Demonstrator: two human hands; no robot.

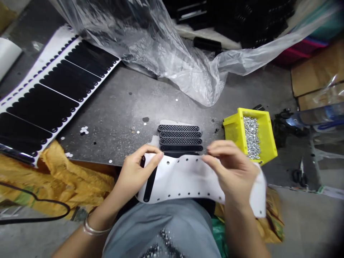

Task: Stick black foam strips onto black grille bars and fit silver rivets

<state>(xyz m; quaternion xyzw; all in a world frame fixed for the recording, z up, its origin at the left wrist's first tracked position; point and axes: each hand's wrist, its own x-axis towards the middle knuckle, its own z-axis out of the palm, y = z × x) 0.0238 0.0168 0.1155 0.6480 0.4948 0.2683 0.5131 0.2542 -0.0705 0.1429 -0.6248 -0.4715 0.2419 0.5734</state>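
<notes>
A white backing sheet (185, 179) with punched holes along both long edges lies over my lap at the table's front edge. One black adhesive strip (150, 184) sticks to its left end. My left hand (141, 166) pinches the sheet's upper edge between thumb and forefinger, close to that strip. At the upper edge further right, my right hand (233, 168) has its thumb on the sheet and its fingers curled just behind. Just beyond the sheet, several narrow black strips (180, 138) lie in a row, most with a lattice pattern, the nearest one plain.
A yellow bin (262, 143) of small metal parts (252, 138) stands to the right, with scissors (301, 173) beyond it. Sheets of black strips (53, 86) cover the table's left side. Clear plastic film (172, 61) hangs over the back. Small white discs (84, 129) are scattered about.
</notes>
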